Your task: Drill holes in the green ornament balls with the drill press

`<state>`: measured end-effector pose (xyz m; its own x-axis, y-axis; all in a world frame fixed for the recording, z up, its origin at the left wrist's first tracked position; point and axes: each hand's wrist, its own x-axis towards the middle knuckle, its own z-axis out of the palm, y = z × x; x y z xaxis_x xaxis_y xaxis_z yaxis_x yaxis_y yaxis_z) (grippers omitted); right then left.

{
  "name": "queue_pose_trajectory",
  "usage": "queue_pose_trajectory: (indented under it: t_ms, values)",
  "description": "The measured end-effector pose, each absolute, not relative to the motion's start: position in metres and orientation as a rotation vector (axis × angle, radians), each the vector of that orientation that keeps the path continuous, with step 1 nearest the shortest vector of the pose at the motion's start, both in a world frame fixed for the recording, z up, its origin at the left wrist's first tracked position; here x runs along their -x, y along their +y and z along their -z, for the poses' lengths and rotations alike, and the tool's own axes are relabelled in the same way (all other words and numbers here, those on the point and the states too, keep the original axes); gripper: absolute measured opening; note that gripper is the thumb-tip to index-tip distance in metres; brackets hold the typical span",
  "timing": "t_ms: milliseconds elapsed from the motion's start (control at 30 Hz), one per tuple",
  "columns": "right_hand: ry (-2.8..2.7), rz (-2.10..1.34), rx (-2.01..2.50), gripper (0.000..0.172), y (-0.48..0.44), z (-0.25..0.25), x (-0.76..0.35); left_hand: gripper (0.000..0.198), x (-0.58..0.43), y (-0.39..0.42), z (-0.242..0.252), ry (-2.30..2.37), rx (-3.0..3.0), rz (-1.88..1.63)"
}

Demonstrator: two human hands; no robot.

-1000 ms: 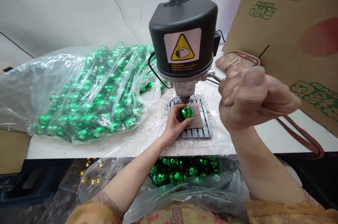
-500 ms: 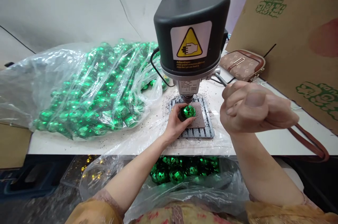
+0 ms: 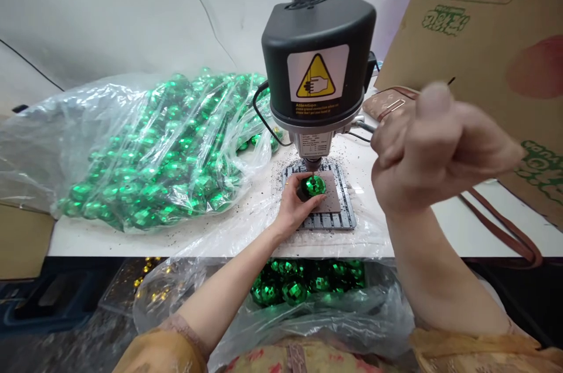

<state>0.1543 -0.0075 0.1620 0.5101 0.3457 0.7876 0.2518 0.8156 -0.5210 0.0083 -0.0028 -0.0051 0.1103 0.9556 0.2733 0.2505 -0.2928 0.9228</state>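
A small green mirrored ball (image 3: 315, 185) sits on a flat square pad (image 3: 333, 200) over the slotted metal base (image 3: 350, 216) of a black drill press (image 3: 319, 62). My left hand (image 3: 295, 204) grips this ball from the left, thumb in front and fingers behind. Just above it is the drill chuck (image 3: 312, 163), its bit at the ball's top. Raised at the right, my right hand (image 3: 422, 153) is closed round the end of the press's feed lever (image 3: 364, 125); the fist hides the lever's grip.
A clear plastic bag (image 3: 145, 150) full of green mirrored balls lies left on the white table (image 3: 176, 239). More green balls (image 3: 294, 290) sit in plastic below the front edge. A patterned purse (image 3: 387, 102) and a cardboard box (image 3: 479, 68) stand right. Dark shavings surround the base.
My right hand has risen and turned with the lever, moving slightly right. My left hand and the green ball stay in place. The view has shifted slightly.
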Motion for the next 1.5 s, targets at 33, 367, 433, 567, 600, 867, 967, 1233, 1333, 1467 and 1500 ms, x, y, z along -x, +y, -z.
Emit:
queue_pose_trajectory:
  t_ms: [33,367,433,567,600,867,967,1233,1333,1467,1500]
  values:
    - [-1.017,-0.075,0.59,0.045,-0.007,-0.173,-0.152,0.051,-0.009,-0.005,0.002,1.234,-1.663,-1.248]
    - [-1.058,-0.166,0.569,0.045,0.001,-0.194,-0.151,0.039,0.069,-0.119,-0.017,1.01,-2.635,-1.076]
    - [-1.058,-0.165,0.558,0.044,0.001,-0.193,-0.15,0.035,0.09,-0.145,-0.011,0.979,-2.804,-0.844]
    - [-1.053,-0.131,0.543,0.044,0.001,-0.193,-0.149,0.039,0.112,-0.146,-0.01,0.908,-2.852,-0.823]
    - [-1.044,-0.133,0.546,0.043,0.001,-0.193,-0.149,0.037,0.113,-0.133,-0.014,0.931,-2.832,-0.914]
    - [-1.018,-0.182,0.601,0.045,-0.002,-0.191,-0.15,0.043,0.11,0.083,-0.059,1.974,-2.358,-0.533]
    - [-1.007,-0.15,0.598,0.046,-0.002,-0.191,-0.148,0.055,0.111,0.14,-0.055,2.013,-2.308,-0.379]
    - [-0.993,-0.091,0.565,0.045,0.001,-0.191,-0.145,0.055,0.121,0.179,-0.039,1.926,-2.31,-0.291]
    - [-0.997,-0.095,0.513,0.045,0.004,-0.191,-0.146,0.049,0.122,0.174,-0.038,1.976,-2.274,-0.281]
    - [-0.997,-0.091,0.496,0.045,0.005,-0.188,-0.148,0.047,0.118,0.157,-0.043,2.092,-2.205,-0.274]
    - [-1.001,-0.091,0.495,0.045,0.005,-0.187,-0.149,0.046,0.116,0.152,-0.045,2.13,-2.18,-0.284]
